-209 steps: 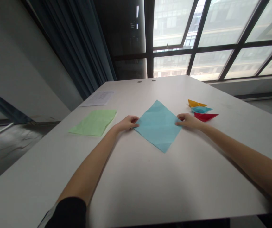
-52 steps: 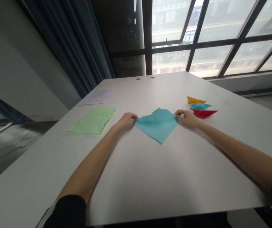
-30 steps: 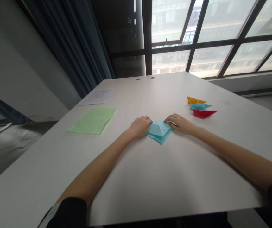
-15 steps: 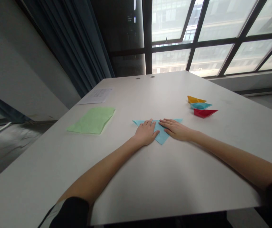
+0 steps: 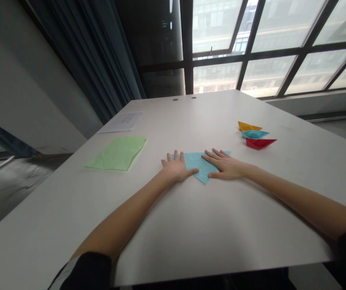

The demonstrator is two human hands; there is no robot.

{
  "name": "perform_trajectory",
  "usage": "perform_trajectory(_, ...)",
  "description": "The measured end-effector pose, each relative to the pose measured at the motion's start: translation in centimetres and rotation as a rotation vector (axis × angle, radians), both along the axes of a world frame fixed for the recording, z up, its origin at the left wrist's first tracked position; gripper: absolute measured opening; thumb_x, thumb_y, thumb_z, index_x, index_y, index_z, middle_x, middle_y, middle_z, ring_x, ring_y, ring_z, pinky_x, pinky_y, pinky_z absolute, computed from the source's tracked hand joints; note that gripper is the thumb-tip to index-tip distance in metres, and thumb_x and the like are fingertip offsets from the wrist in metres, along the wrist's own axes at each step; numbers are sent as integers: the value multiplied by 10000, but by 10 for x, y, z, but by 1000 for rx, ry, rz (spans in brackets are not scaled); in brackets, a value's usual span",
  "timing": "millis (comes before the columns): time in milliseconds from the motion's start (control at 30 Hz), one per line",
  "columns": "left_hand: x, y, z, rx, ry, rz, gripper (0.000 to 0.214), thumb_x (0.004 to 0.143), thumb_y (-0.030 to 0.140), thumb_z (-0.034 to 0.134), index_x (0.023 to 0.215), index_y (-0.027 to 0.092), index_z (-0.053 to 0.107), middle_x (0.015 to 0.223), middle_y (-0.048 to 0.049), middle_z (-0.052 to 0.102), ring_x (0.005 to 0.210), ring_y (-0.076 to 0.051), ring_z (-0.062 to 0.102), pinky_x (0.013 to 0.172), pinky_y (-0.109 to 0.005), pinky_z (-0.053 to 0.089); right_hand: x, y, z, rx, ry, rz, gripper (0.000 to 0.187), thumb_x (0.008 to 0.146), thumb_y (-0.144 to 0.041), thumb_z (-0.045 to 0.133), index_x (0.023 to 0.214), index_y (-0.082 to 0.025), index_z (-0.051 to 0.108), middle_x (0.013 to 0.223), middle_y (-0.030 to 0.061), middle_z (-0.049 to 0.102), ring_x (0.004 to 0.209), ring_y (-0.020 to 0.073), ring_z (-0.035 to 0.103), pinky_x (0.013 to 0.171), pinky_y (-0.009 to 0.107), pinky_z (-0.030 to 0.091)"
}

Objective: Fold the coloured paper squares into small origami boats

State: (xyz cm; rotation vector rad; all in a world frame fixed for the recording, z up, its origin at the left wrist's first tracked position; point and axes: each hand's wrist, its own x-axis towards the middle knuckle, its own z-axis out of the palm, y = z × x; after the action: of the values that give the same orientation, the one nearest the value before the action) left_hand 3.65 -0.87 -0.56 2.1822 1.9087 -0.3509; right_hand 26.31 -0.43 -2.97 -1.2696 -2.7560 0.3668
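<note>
I noted left hand [image 5: 175, 168] and right hand [image 5: 225, 167] flat, fingers spread, pressing blue paper triangle [image 5: 197, 163] mid-table [image 5: 191, 229]; long edge ran crosswise between them, tip pointing nearward, both hands equally close.

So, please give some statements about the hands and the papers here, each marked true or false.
1. The left hand and the right hand lie flat on the blue folded paper. True.
2. The blue folded paper is a triangle pointing toward the person. True.
3. The green sheet lies right of the hands. False: it lies to their left.
4. The red boat is the farthest boat. False: it is nearest; the yellow boat is farthest.
</note>
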Motion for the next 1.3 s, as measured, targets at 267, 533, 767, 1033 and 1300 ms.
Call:
perform_trajectory(267,-5,1,-1,13,-7,-46,1023,652,789,311,1437,175,82,1496,-130,4,1325,-450,57,998,-625,155,9,9,14,86,154,166,770,658,-599,614,1314,-243,427,1365,122,408,1242,314,357,991,475,322)
perform_trajectory(533,-7,4,-3,33,1,-73,1039,637,805,306,1436,175,99,1496,-136,38,1323,-451,75,999,-621,151,10,11,23,15,198,263,469,774,-531,525,1120,-225,607,1102,97,596,1018,226,544,913,365,399)
perform_trajectory(767,-11,8,-3,27,-4,-100,1008,646,785,344,1430,185,139,1494,-144,74,1318,-447,111,1000,-606,165,9,10,26,-24,173,242,385,825,-488,465,1052,-233,644,1007,73,649,935,211,578,867,352,416)
perform_trajectory(1033,-15,19,3,247,-176,-58,761,784,717,116,1164,201,525,1197,-148,543,1110,-338,471,903,-498,337,5,10,23,95,235,22,315,870,-384,373,866,-204,631,768,48,645,697,172,571,663,282,407)
perform_trajectory(1300,-24,41,-9,352,-668,132,775,817,683,151,1268,100,389,1282,-185,477,1179,-262,452,928,-329,350,10,26,16,-26,923,-472,284,777,-439,476,649,-186,501,548,-34,447,540,111,423,505,229,323)
